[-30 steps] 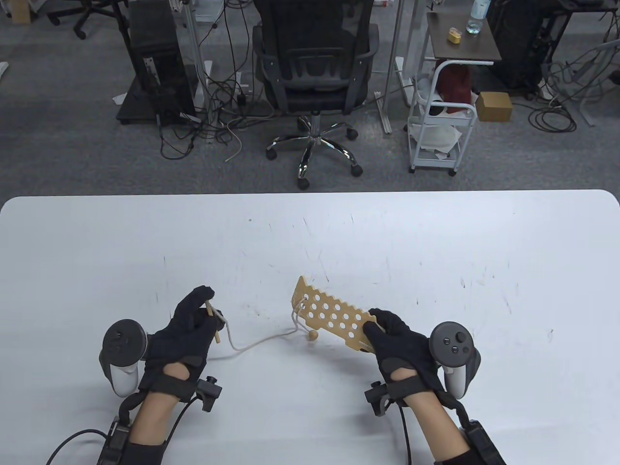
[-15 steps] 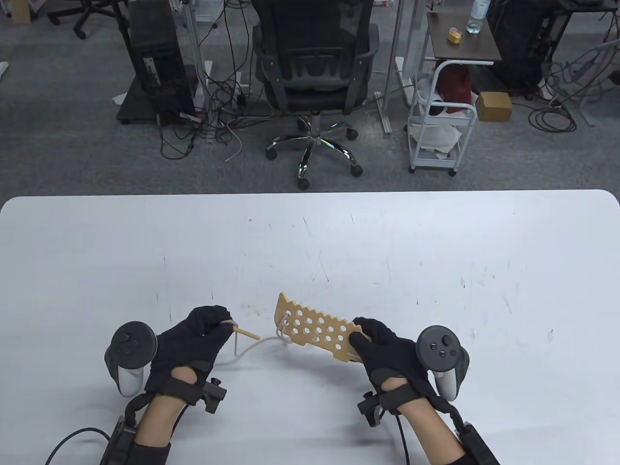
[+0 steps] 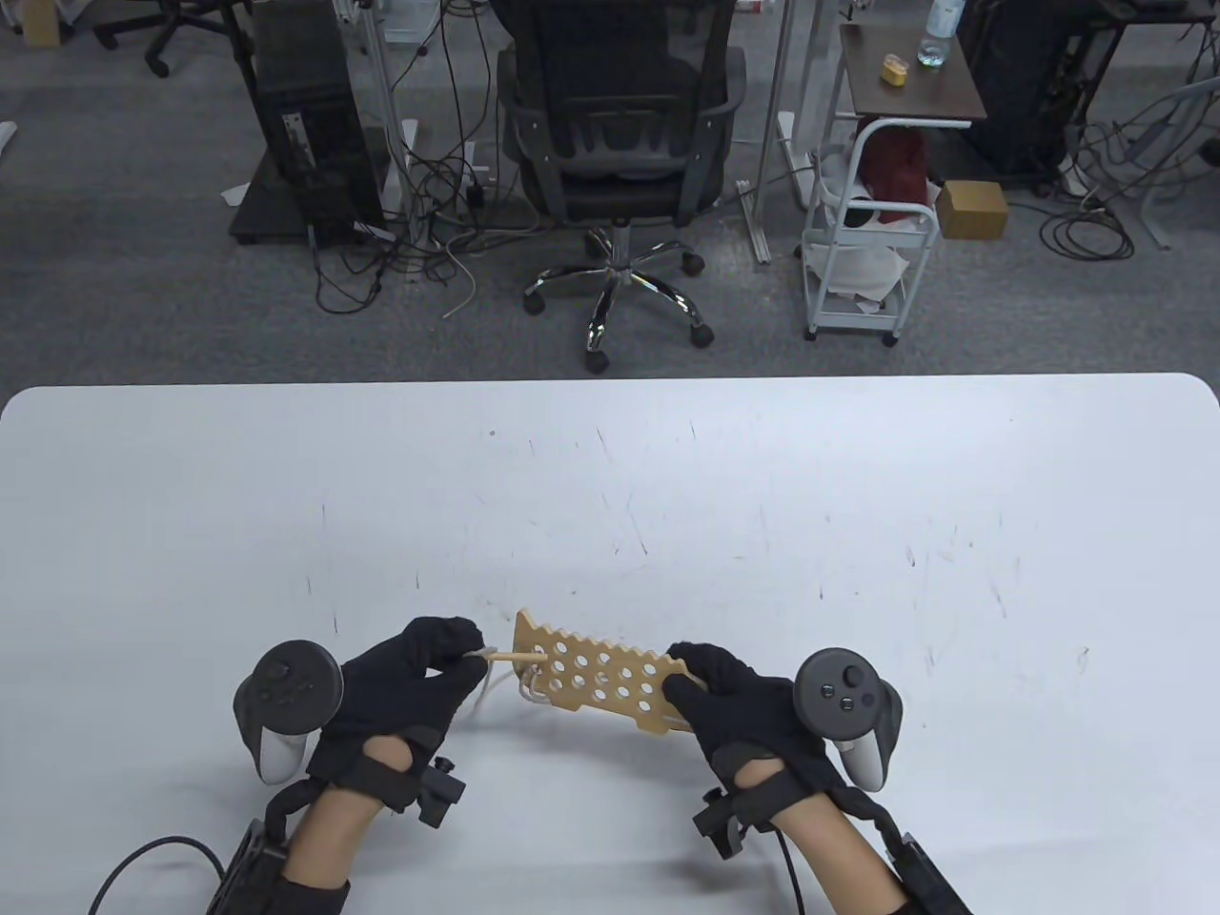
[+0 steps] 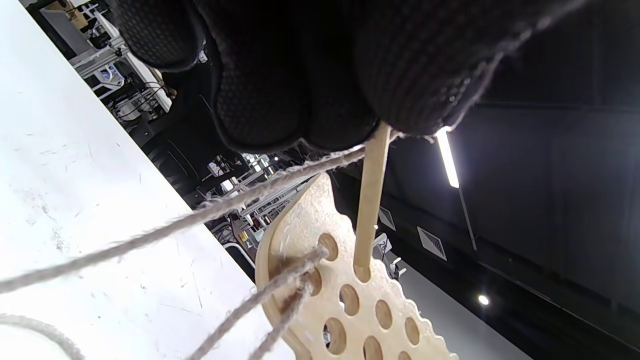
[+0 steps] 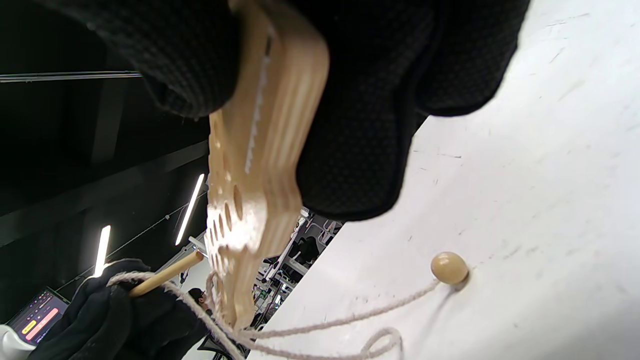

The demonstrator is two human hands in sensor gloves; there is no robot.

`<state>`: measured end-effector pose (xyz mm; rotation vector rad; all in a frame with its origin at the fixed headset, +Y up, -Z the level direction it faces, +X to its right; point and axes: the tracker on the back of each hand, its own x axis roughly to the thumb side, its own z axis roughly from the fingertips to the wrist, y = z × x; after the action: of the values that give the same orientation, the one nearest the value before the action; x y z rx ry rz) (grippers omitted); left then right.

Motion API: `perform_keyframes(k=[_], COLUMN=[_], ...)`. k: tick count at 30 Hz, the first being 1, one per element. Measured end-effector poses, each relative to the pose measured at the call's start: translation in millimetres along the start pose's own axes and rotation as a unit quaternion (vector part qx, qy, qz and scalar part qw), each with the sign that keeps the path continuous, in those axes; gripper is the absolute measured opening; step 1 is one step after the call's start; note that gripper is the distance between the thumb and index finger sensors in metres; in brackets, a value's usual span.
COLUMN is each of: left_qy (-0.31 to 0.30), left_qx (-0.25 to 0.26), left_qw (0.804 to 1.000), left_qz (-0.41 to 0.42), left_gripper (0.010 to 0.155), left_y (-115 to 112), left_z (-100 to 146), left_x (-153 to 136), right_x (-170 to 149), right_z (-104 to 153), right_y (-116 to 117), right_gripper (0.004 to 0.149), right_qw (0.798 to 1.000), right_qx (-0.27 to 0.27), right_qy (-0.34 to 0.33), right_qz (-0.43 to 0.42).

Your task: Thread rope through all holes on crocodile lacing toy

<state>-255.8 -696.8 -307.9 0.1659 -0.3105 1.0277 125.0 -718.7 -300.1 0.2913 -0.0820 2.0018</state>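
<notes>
While pinched: needle [image 4: 369, 210] at board [image 4: 350, 305].

The wooden board [image 5: 260, 150] is gripped by the right hand [image 5: 360, 100]. A wooden needle [image 5: 167, 273] is held at its holes by the left hand [image 5: 110, 320]; a bead [image 5: 449, 268] lies on the table [image 5: 550, 200].

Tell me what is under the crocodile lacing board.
Under the crocodile lacing board, rope hangs in loops, ending in a wooden bead that rests on the white table. The right hand covers the board's gripped end.
</notes>
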Motion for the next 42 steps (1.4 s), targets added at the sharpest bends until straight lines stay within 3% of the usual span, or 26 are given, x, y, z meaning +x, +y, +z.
perform_keyframes(k=[15,27,42], left_qy=[-0.044,-0.055,-0.045], left_qx=[0.026,0.034,-0.017], left_qw=[0.996,0.996,0.998], left_qz=[-0.076,-0.054,-0.027], left_gripper=[0.042,0.043,0.042], left_y=[-4,-6,-14], left_z=[5,7,4], left_x=[14,19,15], right_x=[3,5,7], right_z=[2,4,5], right_y=[3,4,6], right_gripper=[0.047,0.047,0.048], right_qw=[1.000,1.000,1.000], right_qx=[-0.001,-0.009,-0.003], right_qy=[-0.014,-0.018,-0.029], right_qz=[0.002,0.004,0.008])
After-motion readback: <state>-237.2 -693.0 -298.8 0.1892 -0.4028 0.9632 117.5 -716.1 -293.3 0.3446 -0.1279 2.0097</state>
